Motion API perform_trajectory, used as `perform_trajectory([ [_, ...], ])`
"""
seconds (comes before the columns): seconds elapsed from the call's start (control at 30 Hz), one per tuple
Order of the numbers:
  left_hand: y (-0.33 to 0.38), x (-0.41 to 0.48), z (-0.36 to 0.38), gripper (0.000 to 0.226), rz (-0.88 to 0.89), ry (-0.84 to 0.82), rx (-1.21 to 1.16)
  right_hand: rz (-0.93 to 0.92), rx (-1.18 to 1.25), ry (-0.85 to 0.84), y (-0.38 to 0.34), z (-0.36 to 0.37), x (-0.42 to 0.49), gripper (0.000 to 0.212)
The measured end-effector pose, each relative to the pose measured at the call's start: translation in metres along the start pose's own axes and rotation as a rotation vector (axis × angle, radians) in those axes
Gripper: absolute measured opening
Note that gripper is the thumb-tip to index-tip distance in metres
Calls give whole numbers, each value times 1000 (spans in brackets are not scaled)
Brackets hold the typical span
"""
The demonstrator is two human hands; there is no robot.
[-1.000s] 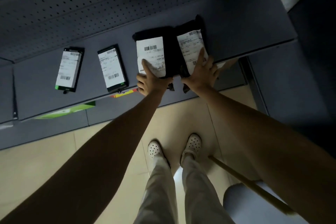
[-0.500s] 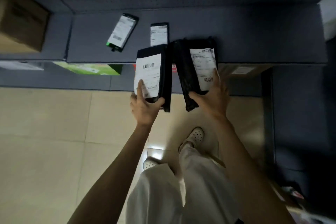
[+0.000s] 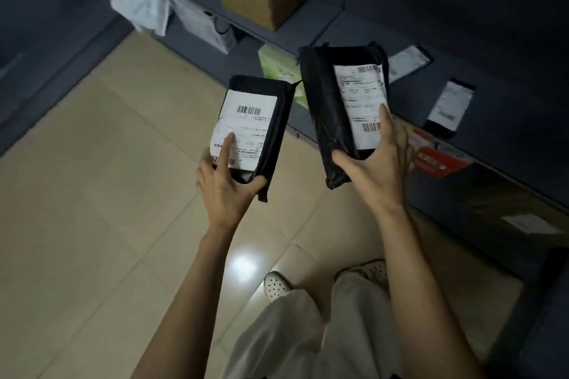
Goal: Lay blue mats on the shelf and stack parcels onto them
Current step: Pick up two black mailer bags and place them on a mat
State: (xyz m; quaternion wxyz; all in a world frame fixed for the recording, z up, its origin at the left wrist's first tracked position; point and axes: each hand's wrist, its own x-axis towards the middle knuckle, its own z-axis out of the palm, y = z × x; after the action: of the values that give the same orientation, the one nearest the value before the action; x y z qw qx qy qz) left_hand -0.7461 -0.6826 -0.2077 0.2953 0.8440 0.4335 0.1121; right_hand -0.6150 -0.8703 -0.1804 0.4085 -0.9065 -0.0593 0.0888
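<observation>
My left hand (image 3: 228,181) is gripping a black parcel (image 3: 255,123), my right hand (image 3: 375,163) a second parcel (image 3: 338,101); two more parcels (image 3: 449,108) are lying on the shelf (image 3: 508,120); stacking, I judge, is barely starting.

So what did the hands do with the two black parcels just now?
The left hand gripped one parcel, the right hand the other parcel; both lifted off the shelf, back over the floor. Two small parcels stayed on the shelf.

each hand, left hand (image 3: 228,184) and right hand (image 3: 377,163), grips a black labelled parcel above the tiled floor (image 3: 92,194).
</observation>
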Motion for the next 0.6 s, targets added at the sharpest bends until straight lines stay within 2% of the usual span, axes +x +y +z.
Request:
perform_trajectory([
  [0.33, -110, 42, -179, 95, -105, 341, -97, -371, 217, -179, -191, 113, -49, 102],
  [0.43, -125, 55, -209, 93, -146, 448, -112, -505, 213, -214, -236, 137, -49, 103],
  [0.6, -130, 106, -235, 94, -174, 502, -95, -627, 216, -253, -285, 177, -27, 104],
])
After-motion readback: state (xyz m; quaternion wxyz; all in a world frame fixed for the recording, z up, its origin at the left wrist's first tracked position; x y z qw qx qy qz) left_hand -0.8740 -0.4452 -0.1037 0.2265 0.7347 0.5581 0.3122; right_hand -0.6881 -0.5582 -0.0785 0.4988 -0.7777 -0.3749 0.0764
